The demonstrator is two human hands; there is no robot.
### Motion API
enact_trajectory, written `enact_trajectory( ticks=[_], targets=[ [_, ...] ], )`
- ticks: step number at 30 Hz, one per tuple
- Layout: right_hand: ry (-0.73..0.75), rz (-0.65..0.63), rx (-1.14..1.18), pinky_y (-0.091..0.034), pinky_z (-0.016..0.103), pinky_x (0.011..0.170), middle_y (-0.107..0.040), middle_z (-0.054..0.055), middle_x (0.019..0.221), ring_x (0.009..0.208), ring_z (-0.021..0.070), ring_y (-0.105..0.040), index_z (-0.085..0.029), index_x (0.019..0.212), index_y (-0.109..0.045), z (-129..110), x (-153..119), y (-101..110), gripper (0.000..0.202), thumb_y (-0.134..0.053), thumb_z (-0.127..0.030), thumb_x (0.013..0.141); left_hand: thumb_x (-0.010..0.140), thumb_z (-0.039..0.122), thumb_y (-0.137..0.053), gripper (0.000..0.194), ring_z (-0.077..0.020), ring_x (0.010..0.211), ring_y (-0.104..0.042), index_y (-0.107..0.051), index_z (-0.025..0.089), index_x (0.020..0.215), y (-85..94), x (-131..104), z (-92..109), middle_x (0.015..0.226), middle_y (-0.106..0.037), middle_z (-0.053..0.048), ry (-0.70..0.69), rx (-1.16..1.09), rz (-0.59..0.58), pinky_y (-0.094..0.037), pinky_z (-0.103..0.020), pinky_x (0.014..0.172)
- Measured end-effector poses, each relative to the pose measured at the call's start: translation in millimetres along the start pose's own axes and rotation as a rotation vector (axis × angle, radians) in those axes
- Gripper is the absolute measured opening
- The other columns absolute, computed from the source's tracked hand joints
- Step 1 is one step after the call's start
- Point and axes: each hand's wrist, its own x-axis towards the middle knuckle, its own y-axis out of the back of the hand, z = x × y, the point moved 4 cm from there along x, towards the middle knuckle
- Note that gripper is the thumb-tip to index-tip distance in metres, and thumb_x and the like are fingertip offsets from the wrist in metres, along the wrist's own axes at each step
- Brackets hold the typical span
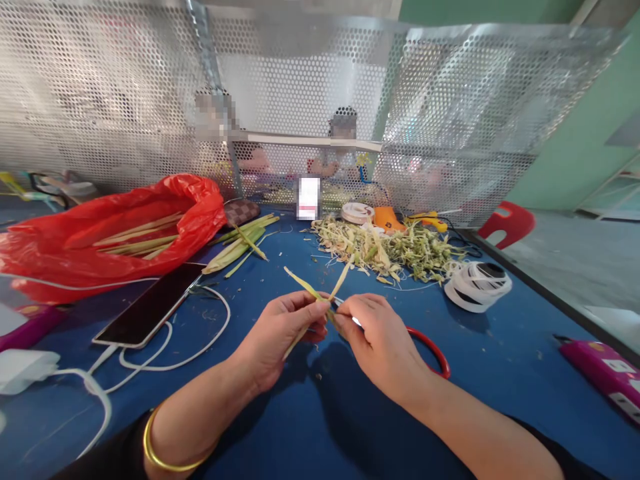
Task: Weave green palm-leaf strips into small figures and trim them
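My left hand (pixel 285 330) is closed in a pinch around pale yellow-green plant strips (pixel 305 283). Two ends stick up from the fingers in a V, and another hangs below the hand. At the crossing, the fingers of my right hand (pixel 377 337) pinch the same strips, close beside my left fingertips. Scissors show a red handle (pixel 437 353) behind my right wrist and a bit of metal near the fingers; my hand hides the rest. Past my hands lies a pile of shredded, curled husk pieces (pixel 387 247).
To the left are a red plastic bag (pixel 150 193) holding strips, a phone (pixel 150 303), a white cable (pixel 200 343) and loose leaves (pixel 237 248). White ribbon rolls (pixel 477 287) and a purple object (pixel 600 370) stand right. A perforated metal screen (pixel 300 73) rises behind.
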Motion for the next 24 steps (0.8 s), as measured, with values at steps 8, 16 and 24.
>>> enact_trajectory(
  ticks=[8,16,24],
  targets=[
    [-0.170,-0.101,0.163,-0.038,0.023,0.054,-0.057,-0.002,0.060,0.054,0.0128,-0.052,-0.021,0.073,-0.047,-1,-5,-4,0.021,-0.040,-0.019,0.093,0.067,0.037,-0.073,0.025,-0.0092,0.047,-0.053,-0.065,0.014,0.072,-4.6,2,-1,0.056,-0.058,0.002,-0.082,0.202,0.033,-0.042,-0.021,0.050],
    [-0.183,-0.092,0.217,-0.035,0.022,0.051,-0.050,-0.004,0.055,0.050,0.0110,-0.046,-0.021,0.071,-0.044,-5,-6,6,0.021,-0.039,-0.019,0.092,0.065,0.037,-0.073,0.024,-0.0100,0.048,-0.052,-0.067,0.014,0.073,-2.3,2,9,0.055,-0.057,0.002,-0.130,0.169,0.115,-0.043,-0.022,0.050],
    [-0.187,-0.097,0.217,-0.035,0.023,0.053,-0.053,-0.005,0.054,0.050,0.0108,-0.048,-0.021,0.072,-0.046,-3,-7,4,0.022,-0.038,-0.017,0.092,0.071,0.041,-0.069,0.026,-0.0101,0.051,-0.054,-0.065,0.015,0.071,3.3,3,9,0.058,-0.058,0.001,-0.066,0.148,0.045,-0.044,-0.021,0.053]
  ],
)
